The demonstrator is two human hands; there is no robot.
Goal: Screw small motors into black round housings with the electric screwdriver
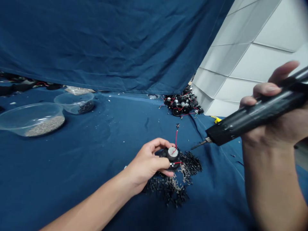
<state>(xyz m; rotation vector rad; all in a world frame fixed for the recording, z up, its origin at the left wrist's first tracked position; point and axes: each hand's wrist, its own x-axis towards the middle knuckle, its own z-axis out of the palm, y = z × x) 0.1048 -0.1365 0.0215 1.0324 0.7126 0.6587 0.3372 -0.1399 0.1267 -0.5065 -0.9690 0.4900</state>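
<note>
My left hand (151,157) is closed around a small black round speaker (172,154) with a silver magnet on its back. A red wire rises from it and ends in a small dark connector (177,125). Off to the right, my right hand (269,106) grips a black electric screwdriver (247,120), its bit pointing down and left, apart from the speaker. Beneath the speaker lies a heap of black screws (191,162) mixed with silver screws (175,184).
Several similar speakers with red wires form a pile (184,104) at the back. Two clear plastic bowls stand left: one (45,110) with small silver pieces, another (72,99) with dark pieces. White boxes (240,61) rise at right; a blue cloth (108,41) hangs behind.
</note>
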